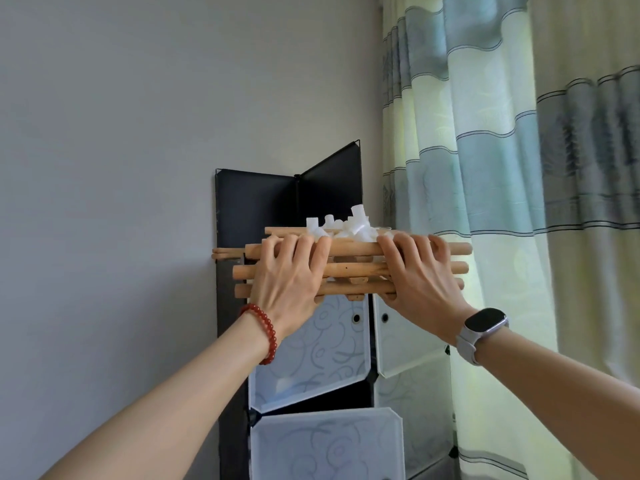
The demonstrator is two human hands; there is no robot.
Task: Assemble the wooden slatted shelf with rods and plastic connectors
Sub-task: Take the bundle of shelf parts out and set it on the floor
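**Two bare forearms, one ornament apiece**

Both forearms are bare, with no sleeve showing anywhere. The left wrist wears a bracelet (264,332) of round, glossy red beads strung in a single loop. The right wrist carries a smartwatch (485,322) (its rounded rectangular face dark and blank) on a pale grey band (467,348).

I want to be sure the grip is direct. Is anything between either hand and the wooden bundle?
Nothing visible. The left hand and right hand both grip the stacked wooden rods directly; the white plastic connectors lie on top, behind the fingers.
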